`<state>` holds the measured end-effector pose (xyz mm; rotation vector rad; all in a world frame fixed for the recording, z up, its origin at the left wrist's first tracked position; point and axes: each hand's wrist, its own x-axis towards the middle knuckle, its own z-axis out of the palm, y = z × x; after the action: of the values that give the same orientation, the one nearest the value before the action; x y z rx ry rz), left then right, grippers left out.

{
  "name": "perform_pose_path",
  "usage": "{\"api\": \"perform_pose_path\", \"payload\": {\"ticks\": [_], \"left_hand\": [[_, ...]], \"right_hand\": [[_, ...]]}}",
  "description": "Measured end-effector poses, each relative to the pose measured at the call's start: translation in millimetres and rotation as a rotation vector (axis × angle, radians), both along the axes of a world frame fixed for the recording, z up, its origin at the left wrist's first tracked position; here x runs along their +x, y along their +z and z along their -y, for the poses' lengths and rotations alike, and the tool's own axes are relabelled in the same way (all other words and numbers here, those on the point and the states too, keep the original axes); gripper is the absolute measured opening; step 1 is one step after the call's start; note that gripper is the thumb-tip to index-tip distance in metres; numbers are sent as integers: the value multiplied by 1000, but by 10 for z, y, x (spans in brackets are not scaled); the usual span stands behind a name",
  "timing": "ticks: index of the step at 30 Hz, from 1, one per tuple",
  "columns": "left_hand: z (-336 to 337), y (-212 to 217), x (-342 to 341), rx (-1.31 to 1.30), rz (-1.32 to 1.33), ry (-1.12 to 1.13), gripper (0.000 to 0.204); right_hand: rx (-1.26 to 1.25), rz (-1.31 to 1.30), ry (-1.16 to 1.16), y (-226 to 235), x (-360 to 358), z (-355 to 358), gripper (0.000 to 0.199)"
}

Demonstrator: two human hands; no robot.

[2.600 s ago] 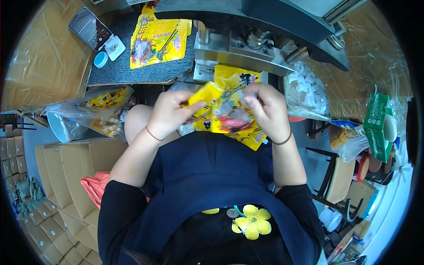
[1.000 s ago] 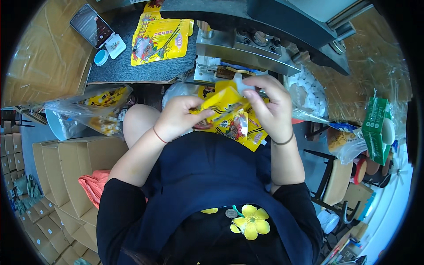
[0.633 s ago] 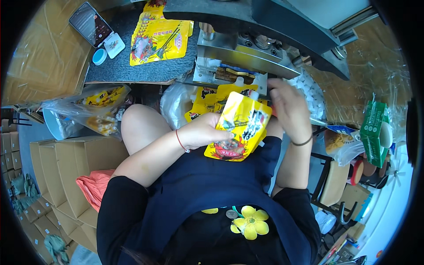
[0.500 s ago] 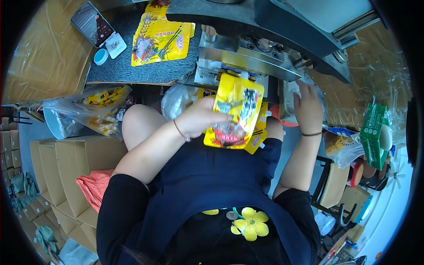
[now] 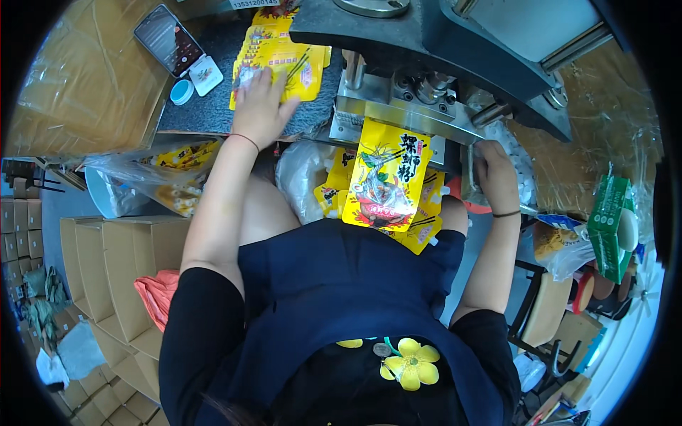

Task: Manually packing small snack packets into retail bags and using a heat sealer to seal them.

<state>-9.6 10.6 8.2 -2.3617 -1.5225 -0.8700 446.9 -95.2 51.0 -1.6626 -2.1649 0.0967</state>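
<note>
My left hand point(image 5: 261, 110) lies with fingers spread on the top pouch of a fanned stack of flat yellow pouches point(image 5: 305, 78) on the dark mat. In front of me a yellow printed pouch point(image 5: 387, 177) hangs with its top edge under the metal bar point(image 5: 412, 113) of a press machine, and no hand touches it. More yellow pouches with white spouts point(image 5: 419, 231) lie beneath it on my lap. My right hand point(image 5: 496, 176) is at the machine's right side, beside a clear tray point(image 5: 470, 174); its fingers are curled, and their tips are hidden.
The machine's dark frame point(image 5: 426, 42) arches overhead. On the mat are a phone point(image 5: 169, 39) and a blue-rimmed round lid point(image 5: 182, 91). A clear bag point(image 5: 302, 174) sits by my left knee. Cardboard boxes point(image 5: 121, 270) stand on the left, a green box point(image 5: 609, 227) at the right.
My left hand has let go of the pouch, now at the machine, and moved up left onto the stack. The fingers of my right hand have gone from spread to curled.
</note>
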Motion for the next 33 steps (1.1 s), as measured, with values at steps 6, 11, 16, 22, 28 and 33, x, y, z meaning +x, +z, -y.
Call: {"api": "perform_pose_path", "payload": {"ticks": [6, 11, 16, 22, 28, 33], "left_hand": [[622, 45, -3, -139, -241, -137, 44], [954, 213, 189, -861, 887, -195, 15], [1134, 368, 669, -1089, 713, -370, 21], [1326, 245, 897, -1440, 953, -623, 38], [1412, 195, 1136, -1754, 1035, -784, 45], [1367, 130, 1158, -1651, 879, -660, 44]], "right_hand": [[154, -265, -416, -11, -175, 257, 19], [206, -218, -20, 307, -629, 468, 19], [4, -667, 169, 525, -1309, 346, 13], [-49, -469, 284, 531, -1163, 249, 16], [-196, -412, 302, 493, -959, 297, 20], [-230, -813, 40, 522, -949, 432, 18]]}}
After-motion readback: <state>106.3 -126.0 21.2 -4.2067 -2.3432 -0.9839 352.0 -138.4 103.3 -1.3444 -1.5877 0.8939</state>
